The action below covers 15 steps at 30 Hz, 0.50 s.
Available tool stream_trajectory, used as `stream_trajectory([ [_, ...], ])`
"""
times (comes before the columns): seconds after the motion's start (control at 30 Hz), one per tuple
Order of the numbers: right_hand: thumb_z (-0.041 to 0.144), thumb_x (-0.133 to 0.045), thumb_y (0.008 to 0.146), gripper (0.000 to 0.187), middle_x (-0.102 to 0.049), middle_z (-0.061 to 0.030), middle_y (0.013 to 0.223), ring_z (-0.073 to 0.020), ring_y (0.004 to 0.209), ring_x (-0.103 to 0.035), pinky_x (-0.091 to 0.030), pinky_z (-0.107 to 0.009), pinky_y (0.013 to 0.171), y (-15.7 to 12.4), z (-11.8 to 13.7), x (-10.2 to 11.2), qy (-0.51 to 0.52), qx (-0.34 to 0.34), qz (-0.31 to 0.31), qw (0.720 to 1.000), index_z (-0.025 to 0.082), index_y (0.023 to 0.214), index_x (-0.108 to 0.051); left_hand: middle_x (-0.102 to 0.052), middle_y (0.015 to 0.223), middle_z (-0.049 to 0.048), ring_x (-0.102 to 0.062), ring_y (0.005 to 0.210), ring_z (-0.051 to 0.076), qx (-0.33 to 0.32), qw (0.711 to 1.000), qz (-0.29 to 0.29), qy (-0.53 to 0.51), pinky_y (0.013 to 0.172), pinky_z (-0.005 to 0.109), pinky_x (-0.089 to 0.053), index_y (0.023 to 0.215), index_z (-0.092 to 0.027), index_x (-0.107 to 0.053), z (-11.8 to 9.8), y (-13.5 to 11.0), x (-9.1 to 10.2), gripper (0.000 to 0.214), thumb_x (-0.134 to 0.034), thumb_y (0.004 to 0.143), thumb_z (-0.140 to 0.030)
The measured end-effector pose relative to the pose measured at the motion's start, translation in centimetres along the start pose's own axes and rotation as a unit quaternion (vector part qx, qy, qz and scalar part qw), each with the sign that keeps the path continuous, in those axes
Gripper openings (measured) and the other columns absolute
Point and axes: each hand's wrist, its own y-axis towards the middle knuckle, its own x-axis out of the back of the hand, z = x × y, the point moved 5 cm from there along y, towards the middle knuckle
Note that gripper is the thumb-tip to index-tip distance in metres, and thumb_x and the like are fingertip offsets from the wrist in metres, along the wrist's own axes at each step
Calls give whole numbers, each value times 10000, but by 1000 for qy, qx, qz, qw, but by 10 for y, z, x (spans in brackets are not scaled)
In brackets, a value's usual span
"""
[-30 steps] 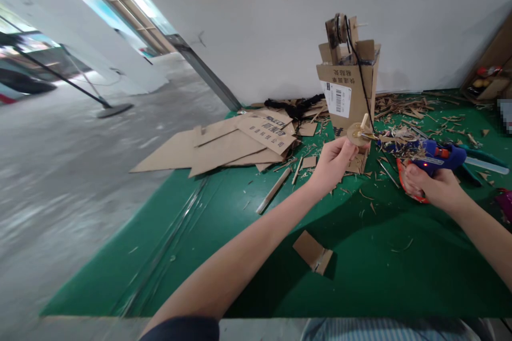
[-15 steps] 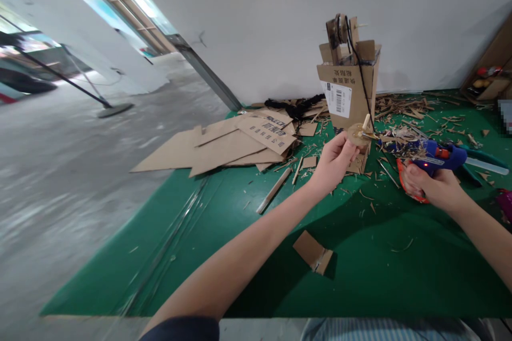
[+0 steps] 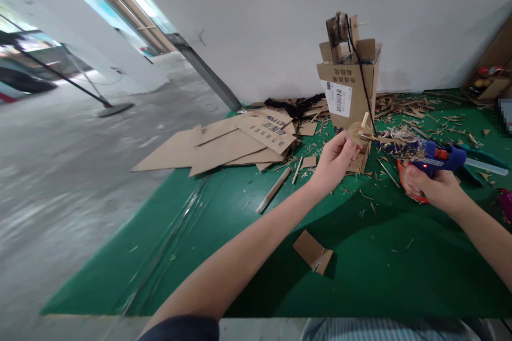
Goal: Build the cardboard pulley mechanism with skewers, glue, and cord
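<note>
My left hand pinches a small round cardboard disc with a short wooden peg standing up through it. My right hand is closed round the handle of a blue and orange hot glue gun, whose red light is on. The gun's nozzle points left and its tip meets the disc beside the peg. Just behind the disc stands a tall cardboard tower with a barcode label, a pulley wheel on top and a black cord hanging down its front.
Flat cardboard sheets lie at the far left of the green mat. A folded cardboard scrap lies near me. Wood sticks and shavings litter the back. An open box sits far right.
The disc in my left hand has shifted slightly up and right, and the glue gun's nozzle stays against it. Both arms have barely moved.
</note>
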Motion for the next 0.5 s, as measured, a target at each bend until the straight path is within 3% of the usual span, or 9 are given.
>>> stream_trajectory([
  [0.17,569,-714,844,404,-392,74,473,-93,407,-368,-327,-273,410,3,1,-1,27,17,-18,999,169,889,-682,-466,683,-19,-374,599,98,-4,1000,-3,1,552,250,-310,794,-195,-559,-1,0,0,420,-536,940,-588],
  [0.5,579,-753,799,406,-395,74,465,-95,399,-362,-342,-286,407,3,-1,1,37,9,-42,998,184,853,-675,-478,687,-16,-390,608,101,-4,1000,-5,-1,561,254,-319,805,-194,-581,-2,0,-1,418,-545,934,-589],
])
